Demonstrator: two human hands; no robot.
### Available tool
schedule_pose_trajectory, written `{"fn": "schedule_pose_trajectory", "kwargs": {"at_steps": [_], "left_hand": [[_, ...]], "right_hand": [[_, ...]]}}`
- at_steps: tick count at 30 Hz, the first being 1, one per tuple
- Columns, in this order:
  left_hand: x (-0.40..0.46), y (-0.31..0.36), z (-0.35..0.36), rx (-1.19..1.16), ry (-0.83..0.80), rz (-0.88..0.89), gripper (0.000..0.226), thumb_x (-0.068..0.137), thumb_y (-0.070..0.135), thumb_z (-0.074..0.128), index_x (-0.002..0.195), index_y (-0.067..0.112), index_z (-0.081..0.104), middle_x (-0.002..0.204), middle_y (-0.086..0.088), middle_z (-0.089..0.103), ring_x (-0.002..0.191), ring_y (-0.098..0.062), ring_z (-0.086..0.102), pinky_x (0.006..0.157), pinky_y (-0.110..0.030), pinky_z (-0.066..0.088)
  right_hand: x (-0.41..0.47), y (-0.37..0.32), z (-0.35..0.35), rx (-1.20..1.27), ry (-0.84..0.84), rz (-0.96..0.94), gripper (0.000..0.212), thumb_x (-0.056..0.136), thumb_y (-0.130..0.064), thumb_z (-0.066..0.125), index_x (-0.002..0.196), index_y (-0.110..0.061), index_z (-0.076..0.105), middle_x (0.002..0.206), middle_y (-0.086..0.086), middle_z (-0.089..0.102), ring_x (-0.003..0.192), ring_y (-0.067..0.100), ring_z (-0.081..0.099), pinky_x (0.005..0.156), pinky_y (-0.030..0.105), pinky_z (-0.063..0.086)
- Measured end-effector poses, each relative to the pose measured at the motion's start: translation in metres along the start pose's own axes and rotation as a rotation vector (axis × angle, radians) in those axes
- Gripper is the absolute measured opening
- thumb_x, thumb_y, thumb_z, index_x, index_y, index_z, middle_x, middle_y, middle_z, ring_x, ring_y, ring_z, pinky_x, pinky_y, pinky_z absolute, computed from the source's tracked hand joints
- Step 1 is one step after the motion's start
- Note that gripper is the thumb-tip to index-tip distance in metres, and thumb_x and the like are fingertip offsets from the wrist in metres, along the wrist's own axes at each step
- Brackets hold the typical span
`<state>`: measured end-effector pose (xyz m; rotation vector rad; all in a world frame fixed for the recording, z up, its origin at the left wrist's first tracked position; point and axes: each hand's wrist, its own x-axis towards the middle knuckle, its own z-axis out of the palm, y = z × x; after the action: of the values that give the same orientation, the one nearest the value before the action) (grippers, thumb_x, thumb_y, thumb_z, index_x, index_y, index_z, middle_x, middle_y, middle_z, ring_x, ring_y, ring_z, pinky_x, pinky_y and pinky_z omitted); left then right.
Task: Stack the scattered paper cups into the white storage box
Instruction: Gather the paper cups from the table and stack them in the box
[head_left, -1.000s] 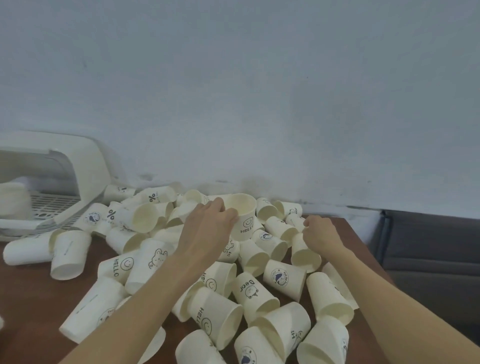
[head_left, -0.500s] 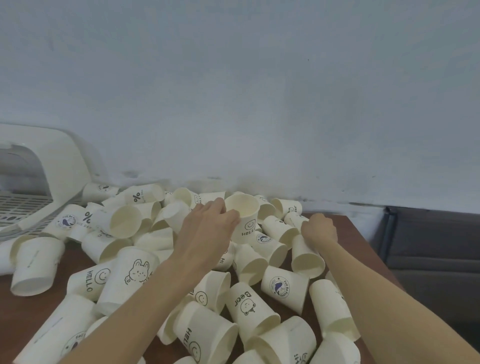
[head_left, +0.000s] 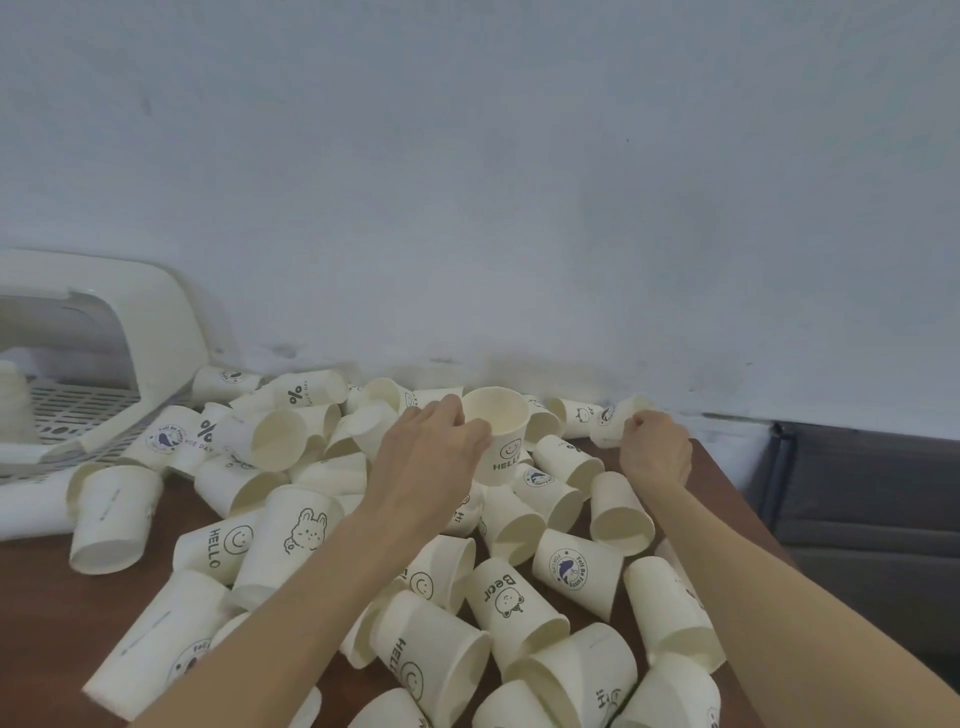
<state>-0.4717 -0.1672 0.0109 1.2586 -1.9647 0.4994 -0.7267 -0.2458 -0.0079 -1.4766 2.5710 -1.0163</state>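
Several white paper cups with printed logos lie scattered on the brown table (head_left: 41, 597). My left hand (head_left: 426, 457) grips the rim of an upright "HELLO" cup (head_left: 501, 441) in the middle of the pile. My right hand (head_left: 655, 453) holds a cup (head_left: 615, 418) lying on its side near the wall, with the fingers curled round it. The white storage box (head_left: 104, 332) stands at the far left with its lid raised. A stack of cups (head_left: 13, 405) shows inside it at the frame's edge.
A pale wall runs right behind the pile. The table's right edge drops off beside my right forearm, and a dark grey sofa (head_left: 872, 499) stands beyond it. Cups also lie against the box's slotted tray (head_left: 78, 415).
My right hand has moved farther back toward the wall and taken hold of a cup lying there. My left hand stays on the upright cup. The view shifted slightly.
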Motion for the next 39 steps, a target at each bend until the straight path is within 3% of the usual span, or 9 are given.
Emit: {"fn": "schedule_pose_trajectory", "kwargs": {"at_steps": [7,11,16,20,24,29,34,37,39], "left_hand": [[-0.007,0.002,-0.025,0.01,-0.005,-0.024,0.014,0.079,0.018,0.077,0.069,0.019,0.067,0.065,0.002,0.048,0.054,-0.02,0.049,0.051,-0.032,0.043],[-0.012,0.006,-0.058,0.129,-0.024,-0.042,0.02,0.07,0.023,0.084,0.062,0.023,0.066,0.061,0.006,0.049,0.048,-0.016,0.045,0.048,-0.025,0.028],[-0.026,0.007,-0.089,0.177,-0.044,-0.077,0.019,0.07,0.026,0.084,0.062,0.025,0.066,0.061,0.008,0.049,0.047,-0.014,0.039,0.047,-0.022,0.028],[-0.038,0.001,-0.104,0.104,-0.042,-0.102,0.012,0.083,0.023,0.072,0.071,0.02,0.068,0.067,0.003,0.051,0.057,-0.02,0.052,0.054,-0.031,0.045],[-0.047,-0.002,-0.127,0.124,-0.056,-0.116,0.013,0.079,0.021,0.074,0.069,0.018,0.066,0.066,0.002,0.05,0.055,-0.021,0.052,0.052,-0.034,0.047],[-0.056,-0.002,-0.159,0.176,-0.082,-0.135,0.024,0.059,0.021,0.088,0.059,0.022,0.064,0.059,0.004,0.048,0.048,-0.016,0.05,0.042,-0.025,0.035],[-0.062,-0.009,-0.17,0.238,-0.125,-0.163,0.033,0.043,0.027,0.094,0.057,0.031,0.064,0.058,0.009,0.047,0.044,-0.012,0.045,0.047,-0.02,0.021],[-0.064,-0.018,-0.165,0.207,-0.095,-0.158,0.028,0.051,0.024,0.091,0.06,0.028,0.065,0.06,0.008,0.048,0.046,-0.014,0.045,0.047,-0.021,0.026],[-0.071,-0.021,-0.164,0.185,-0.084,-0.135,0.012,0.074,0.025,0.079,0.071,0.023,0.068,0.069,0.003,0.052,0.055,-0.017,0.048,0.053,-0.024,0.03]], "right_hand": [[-0.032,-0.01,-0.037,-0.132,0.01,-0.363,0.023,0.096,-0.011,0.039,0.08,-0.007,0.055,0.074,0.013,0.057,0.068,0.03,0.047,0.055,0.034,0.038],[-0.064,-0.021,-0.06,-0.128,-0.03,-0.527,0.025,0.1,-0.018,0.036,0.09,-0.008,0.056,0.079,0.009,0.054,0.082,0.031,0.051,0.067,0.041,0.046],[-0.102,-0.037,-0.087,-0.179,-0.063,-0.666,0.024,0.1,-0.018,0.031,0.079,-0.015,0.044,0.077,0.007,0.057,0.085,0.027,0.045,0.065,0.034,0.03],[-0.128,-0.051,-0.106,-0.181,-0.051,-0.721,0.026,0.1,-0.019,0.032,0.076,-0.015,0.043,0.069,0.002,0.048,0.076,0.024,0.041,0.064,0.033,0.028],[-0.151,-0.064,-0.116,-0.157,-0.055,-0.73,0.026,0.099,-0.02,0.034,0.077,-0.015,0.045,0.076,0.008,0.058,0.079,0.025,0.041,0.063,0.038,0.033],[-0.176,-0.077,-0.124,-0.149,-0.069,-0.749,0.023,0.098,-0.021,0.036,0.081,-0.014,0.049,0.081,0.009,0.061,0.081,0.025,0.041,0.064,0.037,0.03],[-0.191,-0.09,-0.125,-0.145,-0.067,-0.777,0.024,0.097,-0.021,0.036,0.084,-0.011,0.053,0.081,0.006,0.06,0.08,0.023,0.041,0.063,0.036,0.027],[-0.196,-0.098,-0.121,-0.129,-0.079,-0.792,0.025,0.097,-0.022,0.036,0.085,-0.01,0.054,0.081,0.007,0.061,0.085,0.026,0.047,0.067,0.038,0.036],[-0.198,-0.103,-0.117,-0.148,-0.082,-0.794,0.025,0.097,-0.022,0.036,0.085,-0.01,0.054,0.081,0.007,0.061,0.086,0.027,0.048,0.071,0.04,0.04]]}}
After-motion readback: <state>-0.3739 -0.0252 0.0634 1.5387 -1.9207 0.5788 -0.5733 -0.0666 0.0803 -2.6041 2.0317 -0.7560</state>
